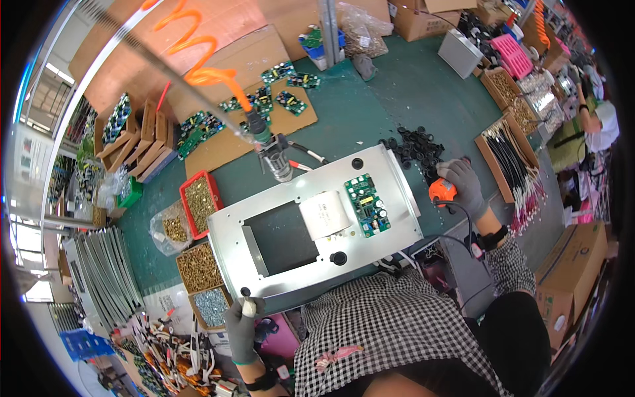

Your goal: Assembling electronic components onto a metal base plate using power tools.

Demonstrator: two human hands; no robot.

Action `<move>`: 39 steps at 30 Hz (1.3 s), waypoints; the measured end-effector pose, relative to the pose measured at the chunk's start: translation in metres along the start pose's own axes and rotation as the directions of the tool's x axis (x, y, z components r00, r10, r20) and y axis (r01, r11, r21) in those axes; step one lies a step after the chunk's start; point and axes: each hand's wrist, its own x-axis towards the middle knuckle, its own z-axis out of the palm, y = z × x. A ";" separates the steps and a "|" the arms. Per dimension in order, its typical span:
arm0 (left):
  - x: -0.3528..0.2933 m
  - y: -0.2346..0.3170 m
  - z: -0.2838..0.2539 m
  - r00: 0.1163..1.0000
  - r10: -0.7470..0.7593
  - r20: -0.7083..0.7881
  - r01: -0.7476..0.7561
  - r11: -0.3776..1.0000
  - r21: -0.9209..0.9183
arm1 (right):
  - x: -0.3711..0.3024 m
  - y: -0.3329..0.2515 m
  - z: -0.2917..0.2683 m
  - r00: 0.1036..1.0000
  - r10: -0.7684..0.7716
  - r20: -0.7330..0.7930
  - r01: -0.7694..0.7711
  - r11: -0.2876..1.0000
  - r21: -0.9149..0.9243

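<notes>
A silvery sheet-metal panel [291, 210] with a rectangular cutout lies before me. On it sit a green circuit board [366, 206], a white block-shaped component [324, 215] and black rubber feet [338, 258]. My gloved left hand [243, 325] is closed at the panel's near left corner, just below a black foot; a pale tip shows at its fingers, and what they grip is unclear. To the right of the panel, my gloved right hand [464, 187] is closed around an orange rounded object [442, 191], whose exact kind I cannot make out. Loose black rubber feet [415, 145] are heaped just beyond it.
A power screwdriver [270, 151] hangs on an orange coiled hose above the panel's far edge. Boxes of brass parts [200, 268] and a red bin [200, 204] stand left. Circuit boards [290, 102] lie on cardboard behind. A box of black cables [506, 152] is right.
</notes>
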 end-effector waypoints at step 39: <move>0.006 0.019 0.154 0.854 -0.520 -0.032 0.519 0.854 -0.022 | 0.223 0.384 -0.012 0.656 0.752 -0.068 -0.676 0.545 -0.495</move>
